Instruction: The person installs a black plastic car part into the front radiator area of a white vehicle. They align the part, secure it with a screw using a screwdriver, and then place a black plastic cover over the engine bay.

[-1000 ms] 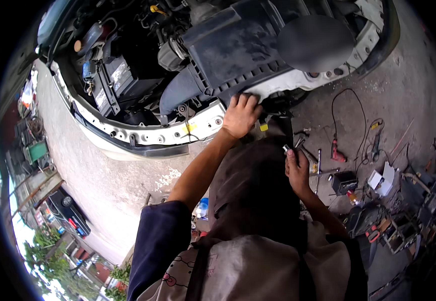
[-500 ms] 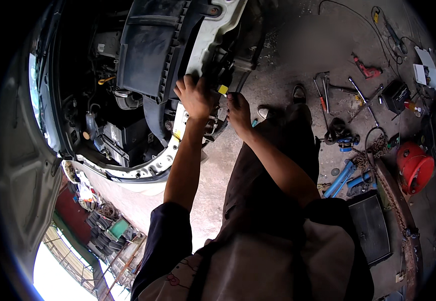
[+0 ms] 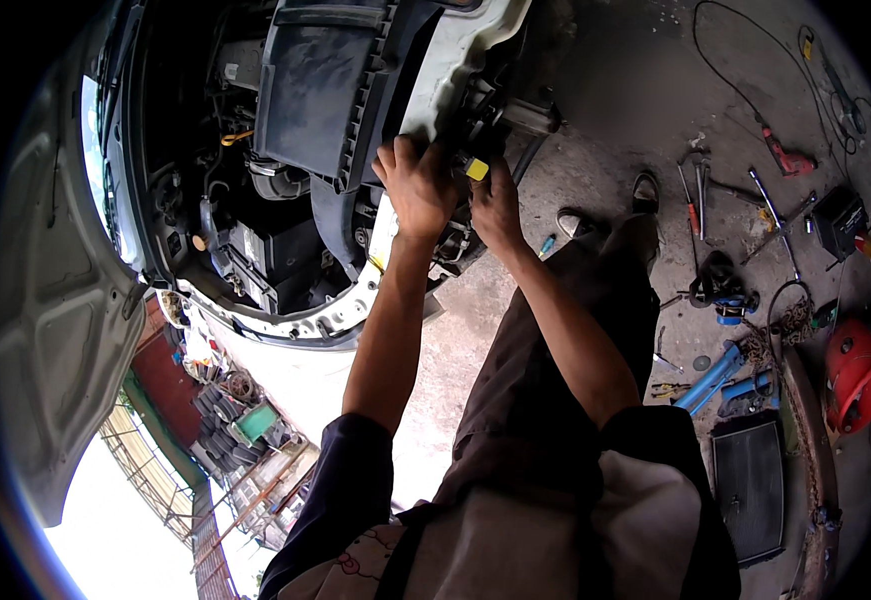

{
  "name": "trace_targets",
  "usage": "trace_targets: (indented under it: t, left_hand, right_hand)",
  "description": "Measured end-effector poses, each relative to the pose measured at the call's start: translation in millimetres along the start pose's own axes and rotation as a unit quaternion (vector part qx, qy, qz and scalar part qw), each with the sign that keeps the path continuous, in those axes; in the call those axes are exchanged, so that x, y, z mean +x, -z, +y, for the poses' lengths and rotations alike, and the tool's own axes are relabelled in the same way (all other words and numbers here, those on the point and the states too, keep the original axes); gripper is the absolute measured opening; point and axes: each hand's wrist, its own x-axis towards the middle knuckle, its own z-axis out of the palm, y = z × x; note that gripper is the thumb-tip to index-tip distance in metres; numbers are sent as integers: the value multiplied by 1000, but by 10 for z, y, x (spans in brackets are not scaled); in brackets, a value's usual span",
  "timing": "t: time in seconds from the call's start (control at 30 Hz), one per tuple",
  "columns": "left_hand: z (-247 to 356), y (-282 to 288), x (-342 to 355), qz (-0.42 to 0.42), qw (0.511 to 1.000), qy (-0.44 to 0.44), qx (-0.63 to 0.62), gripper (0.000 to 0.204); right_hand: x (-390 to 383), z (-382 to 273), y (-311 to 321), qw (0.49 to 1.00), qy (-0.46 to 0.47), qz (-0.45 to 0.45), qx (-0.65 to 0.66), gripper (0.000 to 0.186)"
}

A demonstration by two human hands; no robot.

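My left hand [image 3: 417, 195] lies over the pale front panel [image 3: 439, 82] of a car's open engine bay, its fingers bent over the metal. Just right of it, my right hand [image 3: 496, 208] is closed at the panel's outer side. A small yellow block-shaped piece [image 3: 476, 169] shows at the right hand's thumb and fingertips, between the two hands. What lies beneath the fingers is hidden. A large black ribbed plastic housing [image 3: 315, 95] sits left of the panel. Below it are a dark curved duct [image 3: 337, 225] and a battery [image 3: 273, 255].
The raised hood [image 3: 65, 270] fills the left side. On the floor at right lie a red power drill [image 3: 787, 157], a cross wrench [image 3: 777, 222], a blue tool [image 3: 711, 377], a red rounded container [image 3: 857, 378] and a radiator-like panel [image 3: 748, 485]. Stacked tyres [image 3: 217, 420] stand at lower left.
The whole view has shifted, so the car and floor sit further right. My right hand has risen closer beside the left, and the yellow piece shows a broader face.
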Motion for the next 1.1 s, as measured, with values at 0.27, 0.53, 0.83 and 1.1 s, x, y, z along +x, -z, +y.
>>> trace_targets:
  t: [0.27,0.53,0.83,1.1]
  left_hand:
    - [-2,89,27,-32,999,15,-4,22]
    - [586,387,262,-161,976,131,-68,57]
    - [382,230,445,-199,971,128,-43,45]
    - [430,-31,963,-250,967,-27,39,50]
  right_hand:
    - [88,-189,69,996,71,11,-55,49]
    - [111,108,79,993,-9,-111,33,51]
    - [-22,444,-106,990,64,-7,-122,66]
    - [-15,-97,16,985,42,-33,-166,54]
